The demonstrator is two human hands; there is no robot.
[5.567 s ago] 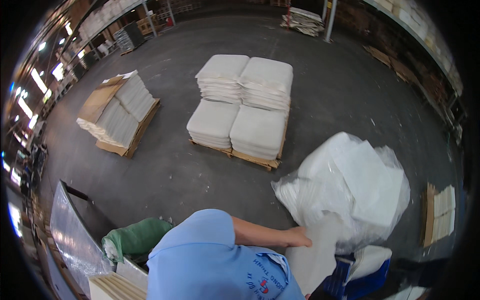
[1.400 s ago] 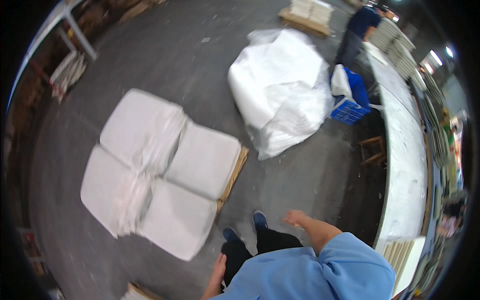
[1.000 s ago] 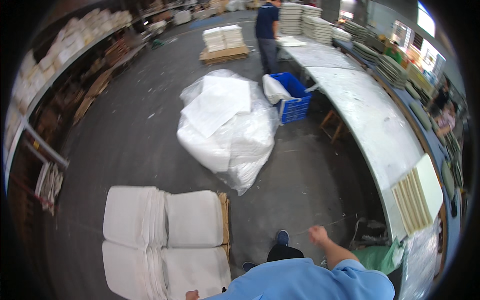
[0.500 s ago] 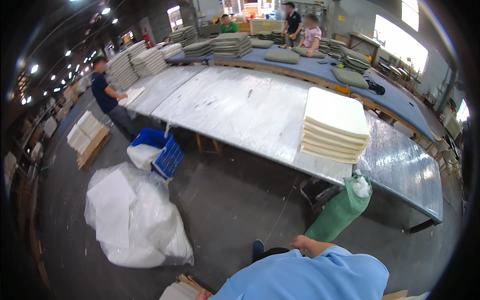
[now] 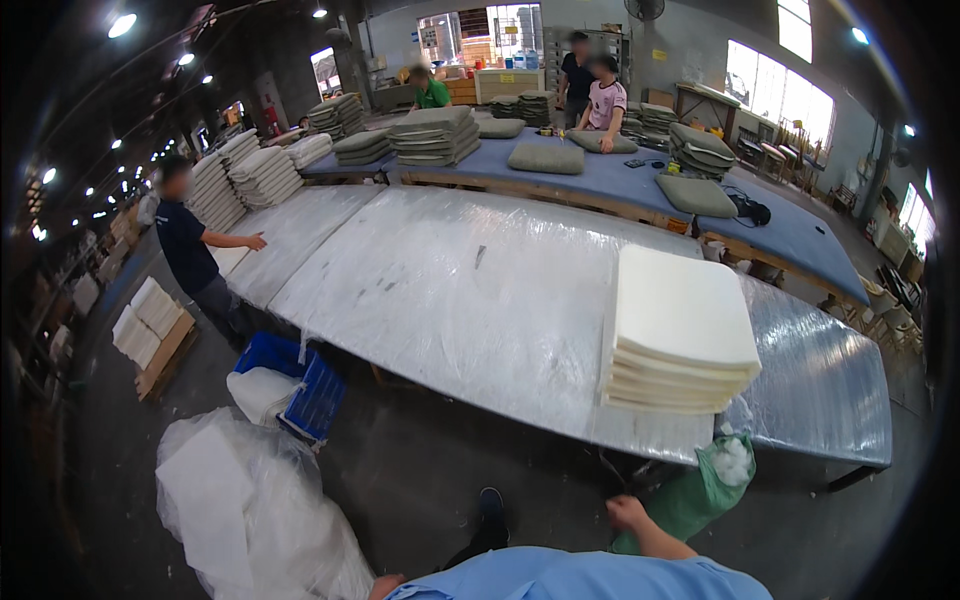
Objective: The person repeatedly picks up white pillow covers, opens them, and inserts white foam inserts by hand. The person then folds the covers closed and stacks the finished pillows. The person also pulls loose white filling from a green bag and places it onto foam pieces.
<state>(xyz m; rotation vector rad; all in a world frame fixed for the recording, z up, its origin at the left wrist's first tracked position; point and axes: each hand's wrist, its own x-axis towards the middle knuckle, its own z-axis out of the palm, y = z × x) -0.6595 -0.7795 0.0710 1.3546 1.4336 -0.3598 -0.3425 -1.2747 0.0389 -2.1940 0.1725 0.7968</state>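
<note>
My right hand (image 5: pixel 628 513) hangs low beside the green sack (image 5: pixel 690 498), its fingers loosely curled with nothing visible in them. White fluffy stuffing (image 5: pixel 733 462) shows at the sack's mouth. Of my left hand (image 5: pixel 386 585) only a small part appears at the lower edge; its fingers are hidden. It is nearest to the big clear plastic bag (image 5: pixel 310 520), which has a white sheet (image 5: pixel 207 495) lying on it. Ahead of me, a stack of cream foam cushions (image 5: pixel 685 305) stands on the plastic-covered table (image 5: pixel 450 290), out of reach of either hand.
Left of the table are a blue crate (image 5: pixel 318 395) with white material and a pallet of white stacks (image 5: pixel 150 330). A worker in dark clothing (image 5: pixel 190 240) stands at its far left end. Beyond runs a blue table (image 5: pixel 640 185) with grey-green cushions (image 5: pixel 435 135) and several people.
I have moved closer to the table and the foam stack. My right hand stays curled at my side. The worker at the left has lifted an arm from the table.
</note>
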